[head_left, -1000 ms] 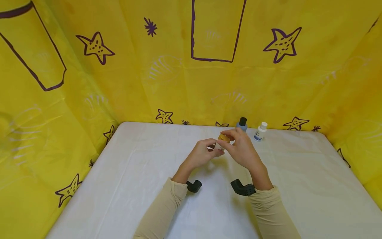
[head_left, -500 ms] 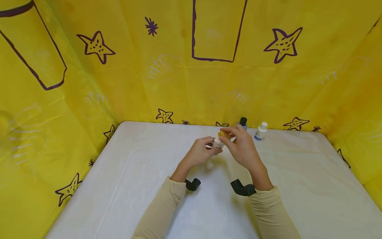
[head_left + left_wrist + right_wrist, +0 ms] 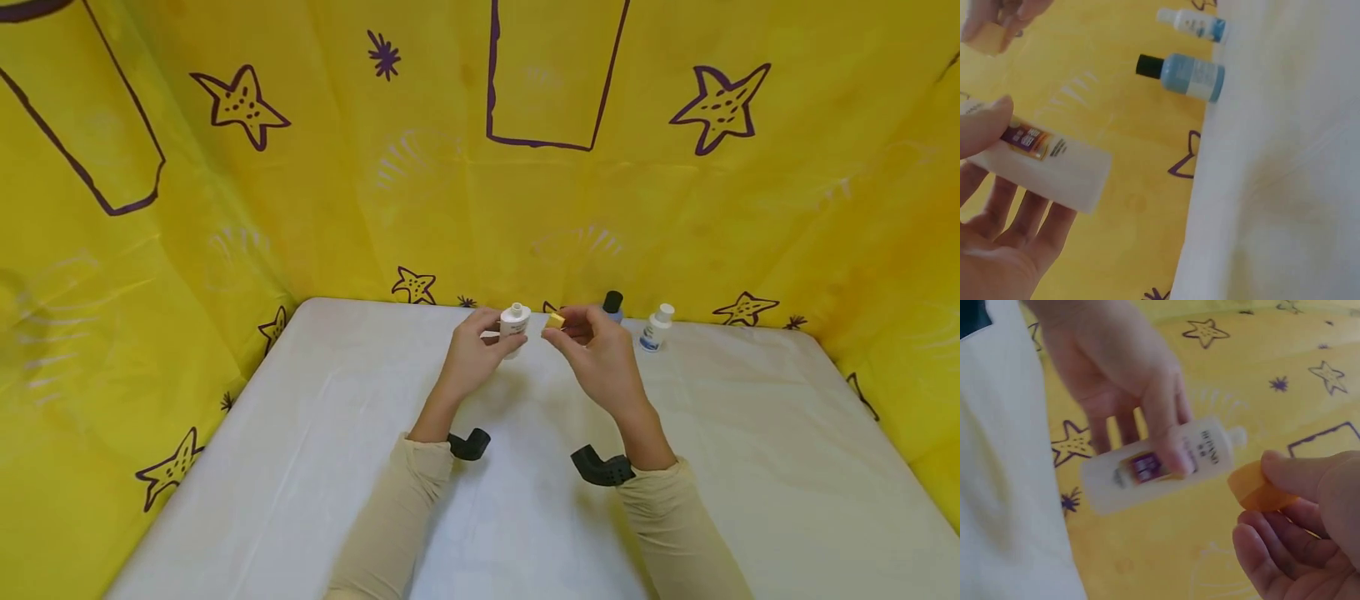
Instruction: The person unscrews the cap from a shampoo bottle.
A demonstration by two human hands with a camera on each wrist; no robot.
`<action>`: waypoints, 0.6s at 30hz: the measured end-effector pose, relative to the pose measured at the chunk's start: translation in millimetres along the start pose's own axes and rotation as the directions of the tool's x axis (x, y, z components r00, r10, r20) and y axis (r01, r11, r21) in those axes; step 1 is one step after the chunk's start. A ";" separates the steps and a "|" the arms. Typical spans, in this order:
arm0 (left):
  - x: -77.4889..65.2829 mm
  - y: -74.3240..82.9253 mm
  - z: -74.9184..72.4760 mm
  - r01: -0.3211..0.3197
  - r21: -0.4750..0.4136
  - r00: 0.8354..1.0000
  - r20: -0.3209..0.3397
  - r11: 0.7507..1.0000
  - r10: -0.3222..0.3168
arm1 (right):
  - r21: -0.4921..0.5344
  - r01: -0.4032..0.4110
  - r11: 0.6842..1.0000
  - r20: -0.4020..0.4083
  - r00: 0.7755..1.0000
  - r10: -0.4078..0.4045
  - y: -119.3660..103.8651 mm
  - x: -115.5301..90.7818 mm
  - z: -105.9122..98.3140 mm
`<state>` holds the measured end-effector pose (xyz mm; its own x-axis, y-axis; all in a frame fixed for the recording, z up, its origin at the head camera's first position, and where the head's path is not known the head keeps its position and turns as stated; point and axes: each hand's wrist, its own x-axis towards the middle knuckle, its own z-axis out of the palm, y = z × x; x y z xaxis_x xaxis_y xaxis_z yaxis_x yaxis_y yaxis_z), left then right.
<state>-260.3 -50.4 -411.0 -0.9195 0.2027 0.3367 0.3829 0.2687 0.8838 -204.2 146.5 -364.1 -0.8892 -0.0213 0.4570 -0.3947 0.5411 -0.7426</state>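
Note:
My left hand [image 3: 474, 350] grips a white bottle [image 3: 514, 321] upright above the table, thumb across its front. The bottle's narrow neck is bare, and a purple and orange label [image 3: 1026, 139] shows in the left wrist view. To its right, my right hand [image 3: 602, 354] pinches a yellow-orange cap [image 3: 554, 322] between thumb and fingers. Cap and bottle are a short gap apart. In the right wrist view the cap [image 3: 1260, 487] sits just beside the bottle's neck [image 3: 1237, 436].
Behind my right hand stands a blue bottle with a black cap [image 3: 612, 305], partly hidden. A small white bottle [image 3: 656, 328] with a blue-patterned label is right of it, near the back edge of the white-covered table [image 3: 337, 467]. Yellow cloth [image 3: 315, 208] hangs behind and at the sides.
The cap has come off the bottle. My left hand has moved the bottle left and up, turning it more upright, while my right hand holds the cap slightly farther left and higher.

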 end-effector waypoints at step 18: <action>9.3 -27.8 -43.3 0.125 -0.047 0.937 -0.323 0.991 -0.133 | 0.007 -0.211 0.977 0.294 0.935 0.200 35.6 34.6 93.3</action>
<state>-283.3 -96.7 -418.4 -0.9411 -0.1504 0.3028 0.2608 0.2472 0.9332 -270.6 86.6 -420.4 -0.9780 -0.1593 0.1344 -0.1994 0.5272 -0.8260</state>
